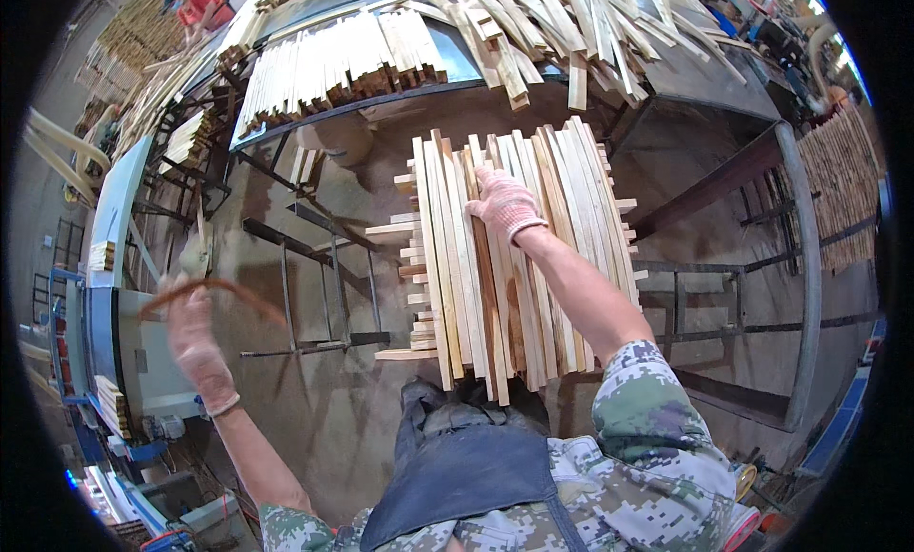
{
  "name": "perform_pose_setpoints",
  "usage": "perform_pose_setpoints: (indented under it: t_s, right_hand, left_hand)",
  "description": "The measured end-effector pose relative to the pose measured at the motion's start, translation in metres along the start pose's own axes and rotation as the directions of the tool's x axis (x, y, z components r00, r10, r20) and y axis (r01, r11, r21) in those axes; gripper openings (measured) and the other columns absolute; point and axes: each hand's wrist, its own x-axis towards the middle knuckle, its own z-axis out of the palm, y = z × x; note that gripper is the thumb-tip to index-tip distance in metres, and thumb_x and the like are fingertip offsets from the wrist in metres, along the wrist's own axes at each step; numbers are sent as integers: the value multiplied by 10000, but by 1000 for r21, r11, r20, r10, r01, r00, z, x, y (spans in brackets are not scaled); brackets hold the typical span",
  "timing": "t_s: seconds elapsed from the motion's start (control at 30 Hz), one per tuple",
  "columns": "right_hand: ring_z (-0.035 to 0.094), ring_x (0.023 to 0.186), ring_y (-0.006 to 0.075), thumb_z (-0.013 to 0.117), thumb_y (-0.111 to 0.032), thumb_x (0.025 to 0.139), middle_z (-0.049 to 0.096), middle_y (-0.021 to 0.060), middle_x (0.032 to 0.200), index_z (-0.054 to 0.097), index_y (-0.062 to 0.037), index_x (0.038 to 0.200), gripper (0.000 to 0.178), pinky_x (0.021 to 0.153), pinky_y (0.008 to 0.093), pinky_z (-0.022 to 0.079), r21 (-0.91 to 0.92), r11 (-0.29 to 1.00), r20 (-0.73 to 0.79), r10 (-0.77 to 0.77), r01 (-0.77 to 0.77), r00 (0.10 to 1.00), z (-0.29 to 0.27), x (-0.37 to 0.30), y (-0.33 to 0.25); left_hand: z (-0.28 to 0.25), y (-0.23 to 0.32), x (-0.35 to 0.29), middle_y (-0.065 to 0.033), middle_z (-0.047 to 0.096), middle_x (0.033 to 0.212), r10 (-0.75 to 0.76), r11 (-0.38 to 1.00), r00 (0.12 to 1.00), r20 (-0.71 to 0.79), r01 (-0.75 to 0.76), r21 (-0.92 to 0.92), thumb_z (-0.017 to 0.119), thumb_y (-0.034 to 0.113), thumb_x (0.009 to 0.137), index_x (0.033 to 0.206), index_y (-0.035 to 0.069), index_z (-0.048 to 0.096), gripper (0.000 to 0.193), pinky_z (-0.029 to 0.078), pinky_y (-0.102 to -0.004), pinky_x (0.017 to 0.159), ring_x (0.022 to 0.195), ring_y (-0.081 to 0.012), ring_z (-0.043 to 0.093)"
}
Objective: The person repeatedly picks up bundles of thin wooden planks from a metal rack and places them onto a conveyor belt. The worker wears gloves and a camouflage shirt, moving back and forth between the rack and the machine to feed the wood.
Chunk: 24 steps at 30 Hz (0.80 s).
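Note:
A stack of pale wooden strips (533, 295) stands in front of me, its top layer running away from my body and lower layers crossing beneath. My right hand (507, 204), in a pinkish-white knit glove, lies on top of the strips toward the far end, fingers pointing forward and thumb off to the left. Out to the left, clear of the stack, my left hand (197, 342) is raised in a similar glove and smeared by motion. Its fingers close round a thin, bent brown strip (238, 293); its material is unclear.
Beyond the stack, a metal table (462, 52) carries rows of wooden strips (324, 66) and a loose heap (571, 23). Metal frames stand left (333, 257) and right (804, 266) of the stack. A blue-and-grey machine (119, 219) is at far left. A person in red (205, 9) is at upper left.

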Motion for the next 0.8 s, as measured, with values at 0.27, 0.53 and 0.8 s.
perform_pose_setpoints:
  t_s: [0.27, 0.53, 0.8]
  right_hand:
    - [607, 1333, 403, 747, -357, 943, 633, 272, 1426, 565, 2, 1504, 690, 1141, 455, 482, 182, 978, -341, 156, -97, 927, -60, -60, 128]
    - [703, 1119, 425, 500, -463, 1089, 740, 290, 1071, 696, -35, 1177, 480, 1009, 533, 523, -48, 908, -23, 416, -416, 909, -50, -130, 287]
    - [702, 1120, 473, 464, -758, 998, 727, 346, 1098, 777, 34, 1107, 859, 998, 517, 542, -29, 786, -5, 618, -618, 786, -56, -118, 198]
  left_hand:
    - [94, -54, -48, -252, 516, 1598, -440, 849, 675, 593, 528, 29, 748, 72, 947, 1600, -42, 442, 730, 439, -410, 1205, 1454, -322, 535]
    - [305, -66, -120, -351, 301, 1687, -252, 877, 652, 716, -159, 453, 431, 687, 1056, 1641, -23, 352, 923, 174, -560, 1304, 1577, -524, 253]
    - [329, -10, -132, -352, 332, 1655, -417, 883, 602, 680, 92, 460, 587, 576, 1021, 1608, -6, 402, 846, 255, -547, 1261, 1538, -481, 319]
